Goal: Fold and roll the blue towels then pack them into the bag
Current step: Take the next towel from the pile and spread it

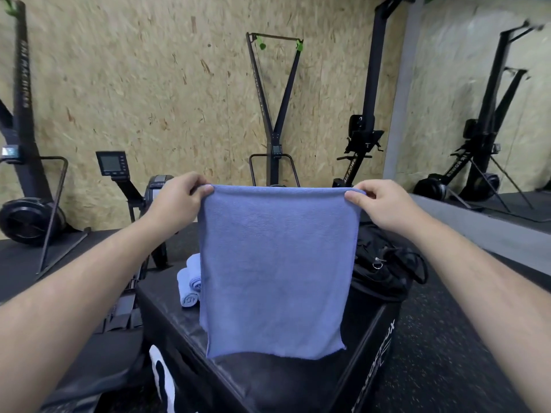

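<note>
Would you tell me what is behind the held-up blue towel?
Rolled towels show left of the blue towel, a black bag right of it, both on the black box. Whatever lies between is covered.

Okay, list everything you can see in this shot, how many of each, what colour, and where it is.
blue towel: one, blue, hanging flat in front of the camera, held by its top corners
rolled towels: at least three, light blue, on the box, left of the hanging towel and partly hidden by it
bag: one, black, on the box's far right
box: one, black, centre foreground
exercise machines: four, black, along the back wall
chipboard wall: one, tan, background
mirror: one, on the right, reflecting a machine
left hand: one, pinch grip on the towel's top left corner
right hand: one, pinch grip on the top right corner
</note>
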